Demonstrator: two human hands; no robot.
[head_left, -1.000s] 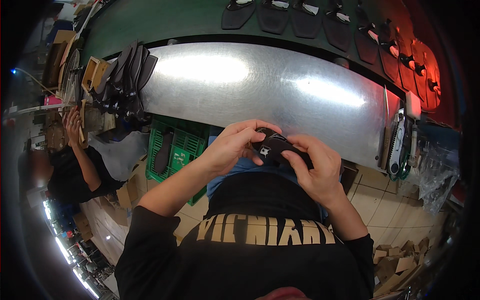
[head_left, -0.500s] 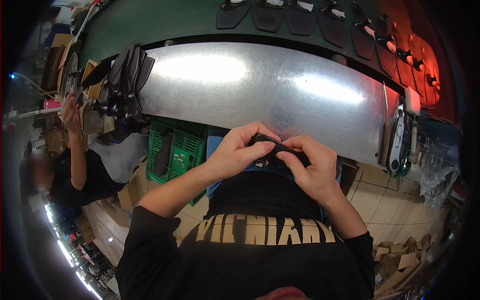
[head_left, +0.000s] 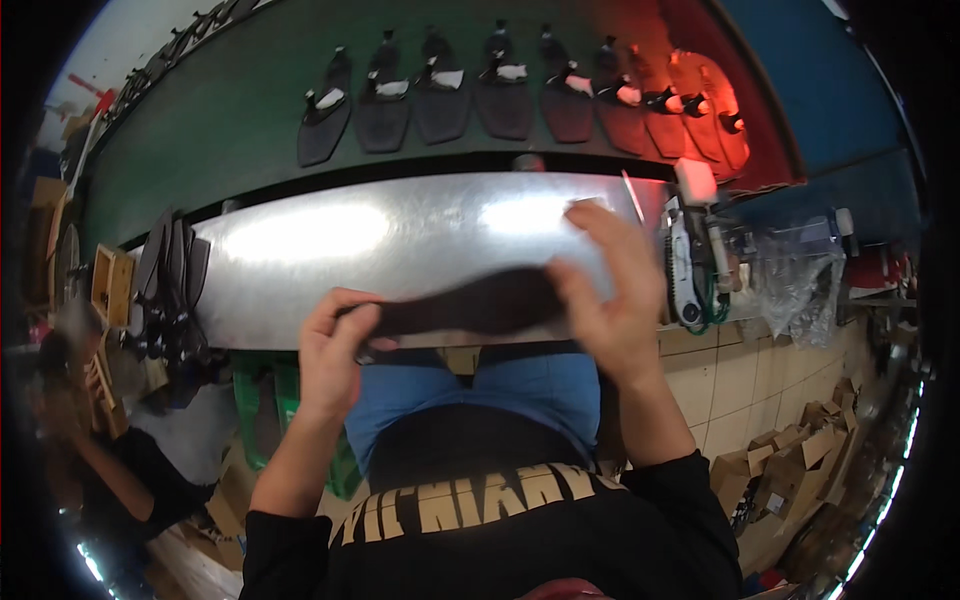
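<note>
My left hand [head_left: 335,345] is closed round one end of a dark, sole-shaped piece [head_left: 470,303], like a sandal sole, held level over the near edge of the metal bench. Motion blurs the sole. At its right end my right hand [head_left: 615,290] has its fingers stretched apart, its thumb side beside the sole's tip; whether it touches cannot be made out. Several similar dark soles with straps and white pieces [head_left: 440,100] lie in a row on the green conveyor surface beyond. A pile of dark soles [head_left: 170,270] sits at the bench's left end.
The shiny metal bench [head_left: 300,280] spans the front. A utility knife [head_left: 684,275] lies at its right end, by clear plastic bags [head_left: 800,270]. Red light falls on the conveyor's far right. Below left stands a green crate [head_left: 255,400]; cardboard boxes [head_left: 790,460] lie lower right. A co-worker [head_left: 110,450] is at left.
My hands have moved apart, the left to the left. The sole, bunched between both hands before, now stretches out lengthwise from my left hand. My right hand has opened. The view has shifted.
</note>
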